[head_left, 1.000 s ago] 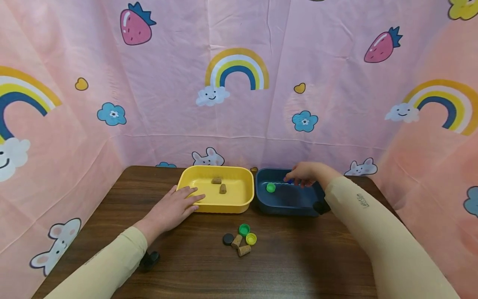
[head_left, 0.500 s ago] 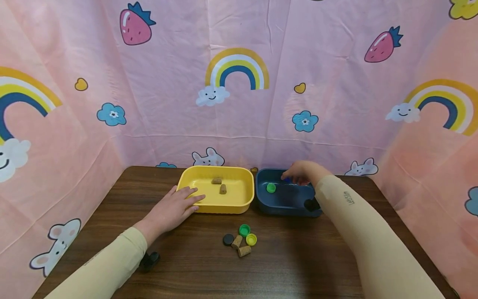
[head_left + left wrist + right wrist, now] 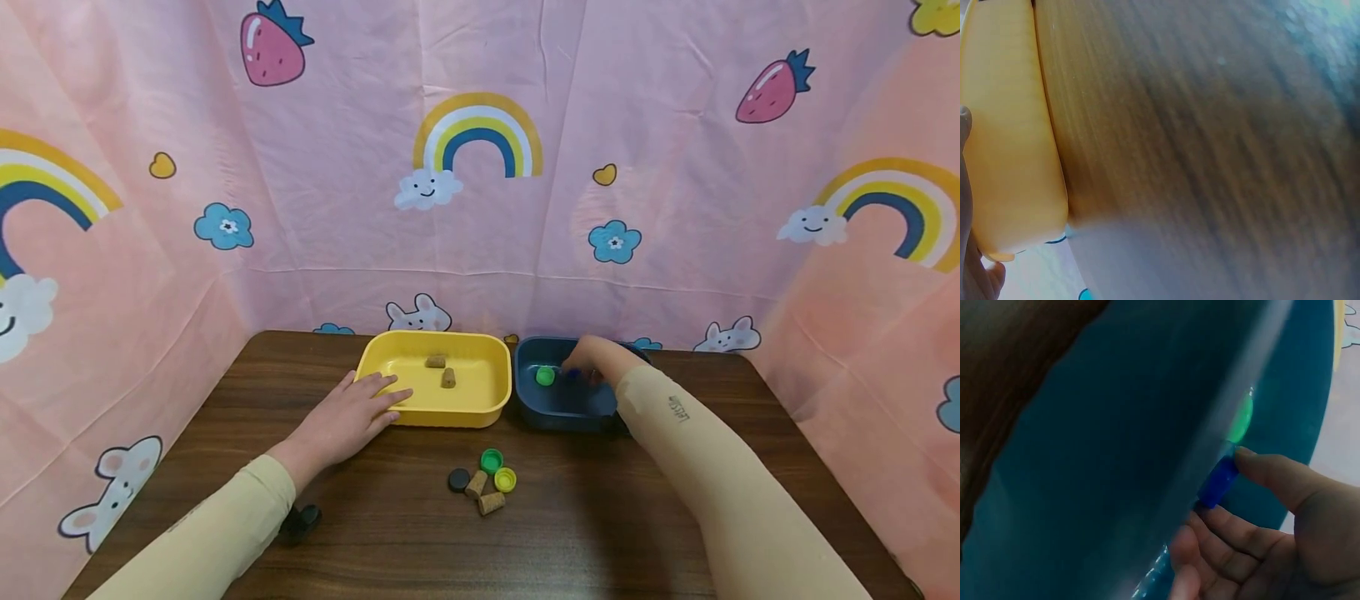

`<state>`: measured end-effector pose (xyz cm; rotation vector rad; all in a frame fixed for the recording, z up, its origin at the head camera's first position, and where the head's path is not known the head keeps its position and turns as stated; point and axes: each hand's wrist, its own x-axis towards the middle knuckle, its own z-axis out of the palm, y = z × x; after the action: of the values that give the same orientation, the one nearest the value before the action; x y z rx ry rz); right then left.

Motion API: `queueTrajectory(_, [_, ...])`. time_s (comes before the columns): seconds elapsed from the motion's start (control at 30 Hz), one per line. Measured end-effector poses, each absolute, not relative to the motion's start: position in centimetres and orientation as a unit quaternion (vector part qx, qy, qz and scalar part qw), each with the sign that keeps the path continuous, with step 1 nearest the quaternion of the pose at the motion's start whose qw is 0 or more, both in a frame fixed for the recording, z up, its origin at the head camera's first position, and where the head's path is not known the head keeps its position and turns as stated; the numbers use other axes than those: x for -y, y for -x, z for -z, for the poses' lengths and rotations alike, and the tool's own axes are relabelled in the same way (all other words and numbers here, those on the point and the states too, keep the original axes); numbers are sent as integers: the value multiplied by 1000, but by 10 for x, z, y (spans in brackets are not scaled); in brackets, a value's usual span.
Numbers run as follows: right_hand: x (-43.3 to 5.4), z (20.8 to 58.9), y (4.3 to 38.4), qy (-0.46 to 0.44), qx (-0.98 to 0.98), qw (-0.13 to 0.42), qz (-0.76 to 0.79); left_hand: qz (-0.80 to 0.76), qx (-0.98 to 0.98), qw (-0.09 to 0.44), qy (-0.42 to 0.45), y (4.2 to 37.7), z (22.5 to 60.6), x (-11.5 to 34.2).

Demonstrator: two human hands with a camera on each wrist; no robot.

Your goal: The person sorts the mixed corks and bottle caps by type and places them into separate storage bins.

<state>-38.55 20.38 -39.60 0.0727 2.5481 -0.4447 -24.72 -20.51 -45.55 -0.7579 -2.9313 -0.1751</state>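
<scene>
My right hand (image 3: 603, 360) reaches down inside the dark blue bin (image 3: 551, 417). It pinches a blue bottle cap (image 3: 1217, 481) between thumb and fingertips, which shows clearly in the right wrist view. A green bottle cap (image 3: 545, 376) lies on that bin's floor, just left of the fingers. My left hand (image 3: 348, 421) rests with spread fingers over the front left rim of the yellow bin (image 3: 450, 417). Two corks lie in this bin, one cork (image 3: 435, 362) behind the other cork (image 3: 448, 378).
Nearer on the wooden table (image 3: 390, 533) is a small cluster: a black cap (image 3: 458, 480), a green cap (image 3: 491, 461), a yellow cap (image 3: 505, 480) and two corks (image 3: 491, 503). The bins stand side by side before a pink printed curtain (image 3: 480, 233).
My right hand has moved left and lower into the dark blue bin with the blue bottle cap. The left hand stays on the yellow bin's rim.
</scene>
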Motion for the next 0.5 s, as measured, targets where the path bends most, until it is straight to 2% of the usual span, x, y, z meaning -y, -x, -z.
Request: queueTrajectory(0.5, [-200, 419, 396, -34, -945, 302, 122, 56, 966, 47, 246, 247, 453, 204])
